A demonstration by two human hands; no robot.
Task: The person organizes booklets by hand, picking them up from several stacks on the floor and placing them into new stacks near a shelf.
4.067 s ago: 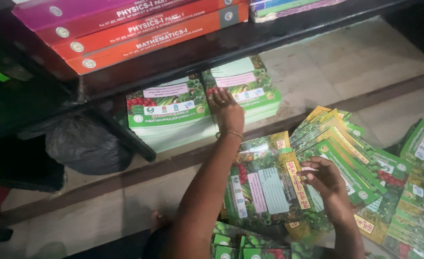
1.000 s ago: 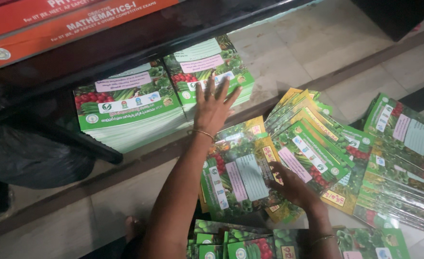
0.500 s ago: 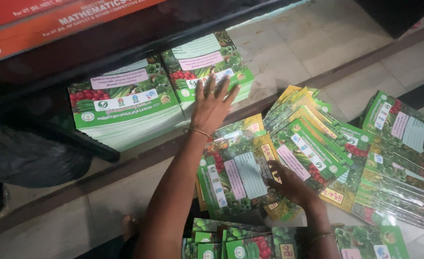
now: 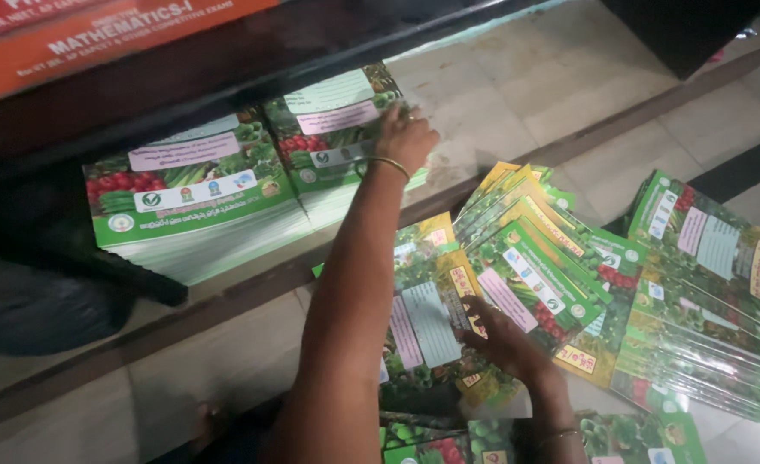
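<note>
Two stacks of green booklets with vegetable pictures stand under a dark shelf: a left stack (image 4: 187, 193) and a right stack (image 4: 328, 137). My left hand (image 4: 407, 136) reaches far forward and presses on the right stack's right side, fingers curled on its edge. On the floor nearer me, a fanned spread of the same booklets (image 4: 535, 249) lies loose. My right hand (image 4: 504, 339) rests on this spread, fingers gripping the edge of the top booklet (image 4: 423, 326).
A dark shelf (image 4: 225, 69) carries orange and red books (image 4: 97, 39) above the stacks. A black plastic bag (image 4: 36, 305) lies at the left. Another booklet pile (image 4: 711, 283) sits at the right, more booklets (image 4: 449, 447) near my legs. Tiled floor (image 4: 526, 94) beyond.
My left hand has moved forward, from the near edge of the right stack to its far right side, fingers now curled. My right hand stays on the loose booklets.
</note>
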